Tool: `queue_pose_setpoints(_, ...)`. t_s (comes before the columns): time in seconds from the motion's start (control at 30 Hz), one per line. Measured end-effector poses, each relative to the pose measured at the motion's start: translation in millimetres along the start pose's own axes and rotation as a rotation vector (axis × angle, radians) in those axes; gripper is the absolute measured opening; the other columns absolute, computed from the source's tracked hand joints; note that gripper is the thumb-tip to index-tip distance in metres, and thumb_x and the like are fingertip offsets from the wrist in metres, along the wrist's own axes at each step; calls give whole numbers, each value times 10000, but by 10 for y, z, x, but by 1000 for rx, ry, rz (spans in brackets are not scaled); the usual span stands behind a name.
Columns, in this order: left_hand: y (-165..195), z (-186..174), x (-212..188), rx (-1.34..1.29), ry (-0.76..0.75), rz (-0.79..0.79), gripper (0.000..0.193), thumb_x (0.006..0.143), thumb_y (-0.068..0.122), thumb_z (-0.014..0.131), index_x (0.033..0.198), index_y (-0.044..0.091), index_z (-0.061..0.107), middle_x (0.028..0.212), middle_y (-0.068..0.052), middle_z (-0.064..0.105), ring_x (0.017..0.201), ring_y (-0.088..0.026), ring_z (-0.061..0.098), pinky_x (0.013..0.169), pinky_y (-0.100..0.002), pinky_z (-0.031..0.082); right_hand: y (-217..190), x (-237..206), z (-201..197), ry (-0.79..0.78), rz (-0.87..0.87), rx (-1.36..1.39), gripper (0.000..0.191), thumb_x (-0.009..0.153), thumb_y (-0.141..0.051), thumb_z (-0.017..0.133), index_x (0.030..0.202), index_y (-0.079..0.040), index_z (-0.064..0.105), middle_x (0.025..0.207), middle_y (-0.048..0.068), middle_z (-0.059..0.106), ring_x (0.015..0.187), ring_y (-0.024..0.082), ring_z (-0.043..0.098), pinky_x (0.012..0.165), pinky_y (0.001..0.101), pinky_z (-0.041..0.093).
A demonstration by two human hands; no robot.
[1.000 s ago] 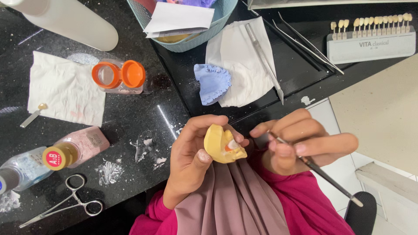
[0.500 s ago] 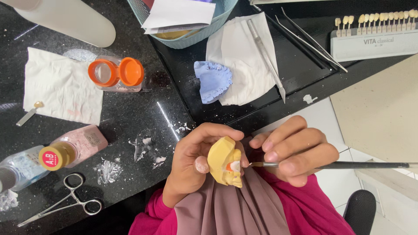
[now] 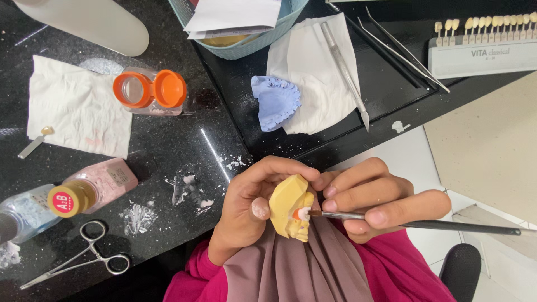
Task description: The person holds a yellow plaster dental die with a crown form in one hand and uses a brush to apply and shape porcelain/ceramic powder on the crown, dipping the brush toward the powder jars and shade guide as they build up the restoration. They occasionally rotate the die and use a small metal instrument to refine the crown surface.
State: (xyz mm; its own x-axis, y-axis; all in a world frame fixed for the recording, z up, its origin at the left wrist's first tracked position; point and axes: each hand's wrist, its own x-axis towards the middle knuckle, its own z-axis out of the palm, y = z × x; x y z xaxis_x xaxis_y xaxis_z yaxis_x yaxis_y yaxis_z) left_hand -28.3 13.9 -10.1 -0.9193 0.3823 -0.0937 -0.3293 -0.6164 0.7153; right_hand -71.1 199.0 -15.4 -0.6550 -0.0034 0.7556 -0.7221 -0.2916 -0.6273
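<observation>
Head view: since a moment ago the yellow tooth model (image 3: pixel 290 208) has turned slightly in the left hand (image 3: pixel 249 215), which is curled tight around it near the worktop (image 3: pixel 168 151) edge. The right hand (image 3: pixel 380 198) pinches a thin brush (image 3: pixel 425 223), its tip touching the model's white and orange spot, as before. Its handle runs off the right edge. Fingers hide the model's far side.
</observation>
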Motion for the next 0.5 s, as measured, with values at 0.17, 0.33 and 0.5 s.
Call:
queue_pose_setpoints(0.17,-10,-5,4,-10,-3,-11,922,937,679,673,1374,-122,535,1207,-190,676,1029,-227,721,916,-363,618,29,-28,74,129,-12,48,267,974,-67,660,1064,-87,409,808,121,658,709,233,654,638,351,704)
queue_pose_setpoints(0.33,-5,-18,12,-14,-6,-11,932,925,684,676,1367,-122,519,1207,-192,670,1021,-227,723,912,-358,619,21,-18,114,79,-34,26,265,972,-77,660,1057,-78,409,805,142,645,715,234,648,695,395,693)
queue_pose_setpoints(0.5,-17,-22,22,-16,-13,-13,940,926,688,673,1376,-123,514,1168,-193,675,1000,-225,728,884,-355,626,-21,3,71,59,18,43,276,971,-34,652,1067,-85,398,819,127,638,743,223,640,725,426,707)
